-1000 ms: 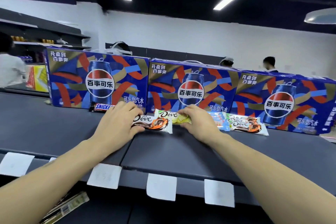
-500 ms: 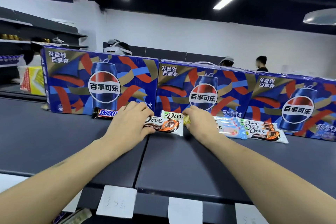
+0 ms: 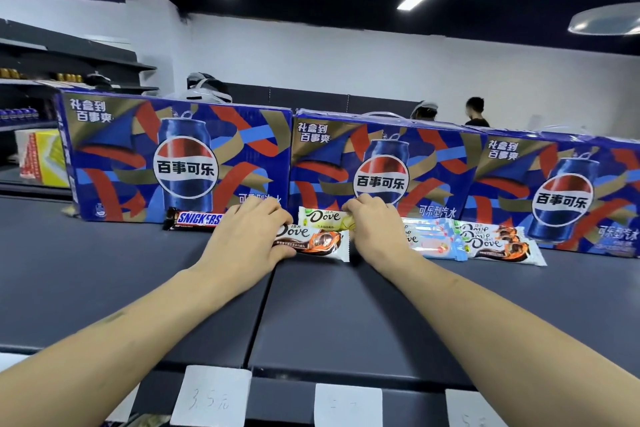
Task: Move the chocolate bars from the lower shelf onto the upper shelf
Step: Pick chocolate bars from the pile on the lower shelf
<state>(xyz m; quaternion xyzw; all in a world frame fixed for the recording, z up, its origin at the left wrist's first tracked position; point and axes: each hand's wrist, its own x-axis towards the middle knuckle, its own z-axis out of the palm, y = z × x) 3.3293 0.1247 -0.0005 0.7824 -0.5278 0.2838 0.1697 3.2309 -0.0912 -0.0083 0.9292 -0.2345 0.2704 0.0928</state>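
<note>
Both hands barely shifted vs 0.5 s ago; view only tilted up. Near: price tags (image 3: 214, 396) on upper shelf (image 3: 311, 315) edge. Left hand (image 3: 247, 239) curled over brown Dove bar (image 3: 313, 243), long axis L-R, bar pokes out rightward. Right hand (image 3: 372, 230) pinches green Dove bar (image 3: 323, 218) just behind. Snickers (image 3: 195, 219) left, near Pepsi cartons (image 3: 180, 159).

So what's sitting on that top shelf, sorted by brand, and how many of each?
Pepsi boxes: 3
Snickers bars: 1
Dove bars: about 6 (2 near the middle, roughly 4 overlapping in the pile on the right, hard to separate)
Total: about 10
</note>
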